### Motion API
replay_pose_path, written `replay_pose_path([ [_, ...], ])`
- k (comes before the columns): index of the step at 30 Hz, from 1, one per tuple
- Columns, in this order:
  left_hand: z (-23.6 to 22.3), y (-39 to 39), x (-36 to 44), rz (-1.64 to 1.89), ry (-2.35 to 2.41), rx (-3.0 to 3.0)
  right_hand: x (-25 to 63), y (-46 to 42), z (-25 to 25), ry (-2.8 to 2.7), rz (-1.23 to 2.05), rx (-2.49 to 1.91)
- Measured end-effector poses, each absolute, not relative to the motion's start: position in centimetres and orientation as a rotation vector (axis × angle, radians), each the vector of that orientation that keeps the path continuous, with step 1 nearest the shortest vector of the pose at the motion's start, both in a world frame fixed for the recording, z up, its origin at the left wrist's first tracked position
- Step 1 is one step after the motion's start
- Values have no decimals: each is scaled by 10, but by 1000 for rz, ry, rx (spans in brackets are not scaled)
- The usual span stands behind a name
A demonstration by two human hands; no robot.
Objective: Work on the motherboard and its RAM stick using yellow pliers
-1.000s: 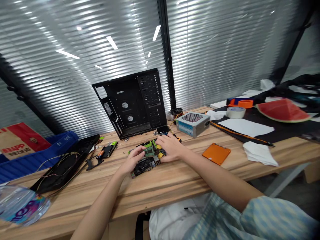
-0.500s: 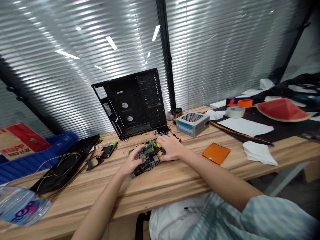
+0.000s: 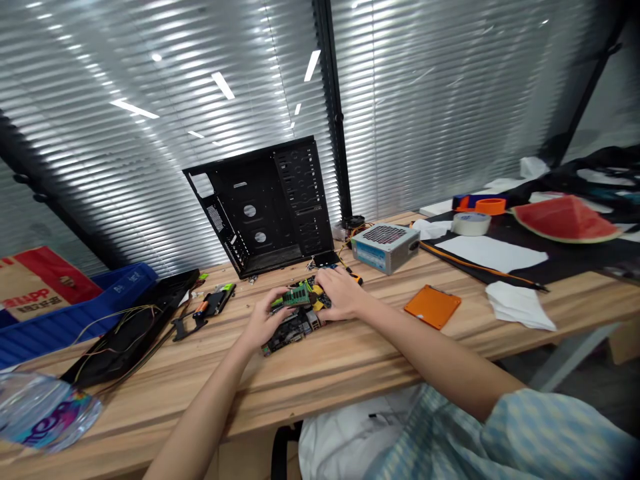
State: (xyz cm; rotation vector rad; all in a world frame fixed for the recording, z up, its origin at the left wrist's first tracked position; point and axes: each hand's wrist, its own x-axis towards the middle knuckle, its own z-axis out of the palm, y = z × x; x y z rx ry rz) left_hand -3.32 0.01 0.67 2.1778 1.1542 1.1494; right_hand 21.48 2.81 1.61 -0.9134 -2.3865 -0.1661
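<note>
A dark motherboard lies on the wooden table in front of me, partly covered by both hands. Over its upper part is a green RAM stick, lying roughly level, with dark chips along its face. My left hand pinches the stick's left end between thumb and fingers. On the other side, my right hand bends over the motherboard's right part, beside the stick's right end and some yellow pieces. Its thumb and fingertips are closed in there, and what they grip is hidden.
An open black computer case stands behind the board. Right of it are a power supply and an orange drive plate. At left lie a blue bin, black panel and water bottle. A watermelon piece is far right.
The RAM stick has turned from a slant to nearly level and shifted slightly left. My left fingers have moved with it. My right hand has barely moved.
</note>
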Motion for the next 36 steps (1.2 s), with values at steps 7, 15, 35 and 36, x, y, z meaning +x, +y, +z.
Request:
replay_pose_path([
  [7, 6, 2, -33, 1181, 1189, 2139, 214, 28, 14, -2306, -157, -787],
  [15, 15, -5, -24, 1185, 1151, 2024, 210, 21, 14, -2299, -102, -843],
  [35, 15, -8, -22, 1137, 1186, 2087, 204, 22, 10, -2270, 42, -897],
  [36, 16, -9, -21, 1135, 1173, 2084, 204, 22, 9, -2265, 40, -875],
])
